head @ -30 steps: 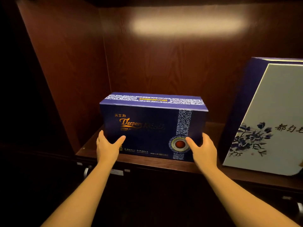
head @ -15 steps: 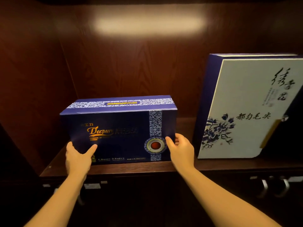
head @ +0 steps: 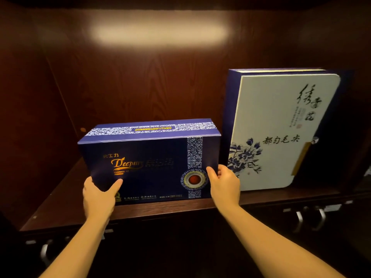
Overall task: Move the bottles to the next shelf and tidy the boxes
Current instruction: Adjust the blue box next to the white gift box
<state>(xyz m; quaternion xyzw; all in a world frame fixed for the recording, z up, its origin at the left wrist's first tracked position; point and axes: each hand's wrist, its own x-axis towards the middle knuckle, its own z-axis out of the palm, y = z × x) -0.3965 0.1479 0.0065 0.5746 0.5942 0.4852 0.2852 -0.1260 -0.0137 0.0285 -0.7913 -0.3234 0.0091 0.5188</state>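
- Risk first: your blue box sits close to the front lip of the shelf, so a pull toward you could tip it off the edge.
- Crowding is the second hazard: its right end is just beside the tall white box, which stands upright and looks easy to topple if you shove the blue box sideways into it.
- Your left hand grips the lower left corner, thumb laid across the front face, fingers hidden round the side.
- Your right hand clasps the lower right corner the same way, thumb on the front, fingers tucked into the gap between the boxes; a squeeze there could pinch them.
- Both forearms reach up and forward from below, wrists roughly level.
- No bottles are in view.
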